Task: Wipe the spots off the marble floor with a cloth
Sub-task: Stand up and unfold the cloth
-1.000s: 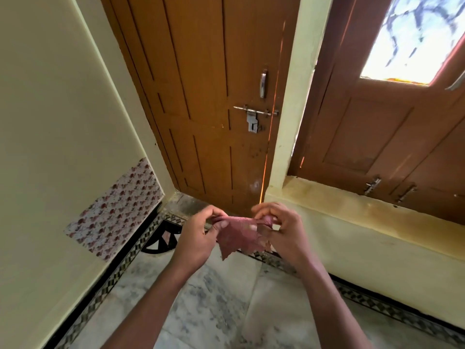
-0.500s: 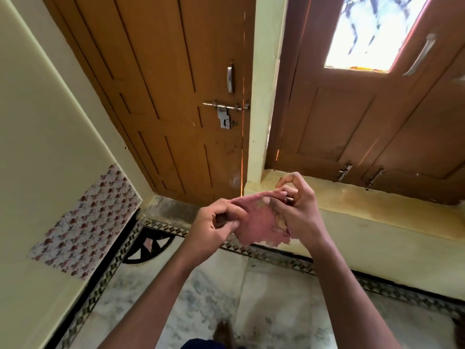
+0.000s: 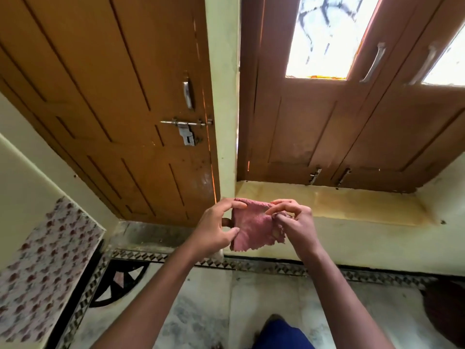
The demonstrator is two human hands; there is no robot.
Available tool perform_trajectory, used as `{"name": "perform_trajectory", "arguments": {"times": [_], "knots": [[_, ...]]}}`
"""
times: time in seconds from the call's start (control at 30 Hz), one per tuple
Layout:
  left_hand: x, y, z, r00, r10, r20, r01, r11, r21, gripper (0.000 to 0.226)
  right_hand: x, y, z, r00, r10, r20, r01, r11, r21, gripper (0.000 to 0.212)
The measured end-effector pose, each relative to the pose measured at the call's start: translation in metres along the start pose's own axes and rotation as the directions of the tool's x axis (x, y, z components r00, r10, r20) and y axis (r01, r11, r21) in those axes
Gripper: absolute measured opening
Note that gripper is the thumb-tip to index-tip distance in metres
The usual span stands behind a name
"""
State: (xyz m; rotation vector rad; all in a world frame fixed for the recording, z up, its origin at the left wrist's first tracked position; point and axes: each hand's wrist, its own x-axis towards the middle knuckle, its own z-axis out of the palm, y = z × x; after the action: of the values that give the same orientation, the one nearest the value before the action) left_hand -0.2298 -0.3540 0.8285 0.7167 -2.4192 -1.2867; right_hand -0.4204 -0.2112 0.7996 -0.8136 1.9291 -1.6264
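Note:
A small pink cloth (image 3: 251, 225) with a zigzag lower edge is held up in the air in front of me, spread between both hands. My left hand (image 3: 214, 227) pinches its left edge between thumb and fingers. My right hand (image 3: 294, 225) grips its right edge, with the cloth bunched there. The marble floor (image 3: 206, 311), pale with grey veins, lies below my forearms; I cannot make out single spots on it from here.
A brown wooden door (image 3: 113, 109) with a bolt latch stands ahead on the left. A window with wooden shutters (image 3: 352, 122) sits above a yellow ledge (image 3: 339, 205). A patterned border (image 3: 276, 268) runs along the walls. A blue trouser leg (image 3: 284, 333) shows at the bottom. A dark object (image 3: 445, 308) lies at the right.
The view has shifted right and tilted, bringing more floor and my leg into sight. My hands have spread the cloth flatter between them and hold it slightly further apart.

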Motion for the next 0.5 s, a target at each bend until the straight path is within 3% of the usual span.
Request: {"name": "perform_trajectory", "arguments": {"times": [0.27, 0.5], "knots": [[0.119, -0.045, 0.048, 0.986, -0.123, 0.115, 0.112, 0.989, 0.097, 0.080, 0.105, 0.069, -0.027, 0.991, 0.114, 0.075, -0.111, 0.993, -0.040, 0.033], [0.232, -0.106, 0.110, 0.967, -0.233, 0.101, 0.229, 0.972, 0.052, 0.072, 0.224, 0.158, -0.027, 0.972, 0.210, 0.104, -0.189, 0.965, -0.181, 0.045]]}}
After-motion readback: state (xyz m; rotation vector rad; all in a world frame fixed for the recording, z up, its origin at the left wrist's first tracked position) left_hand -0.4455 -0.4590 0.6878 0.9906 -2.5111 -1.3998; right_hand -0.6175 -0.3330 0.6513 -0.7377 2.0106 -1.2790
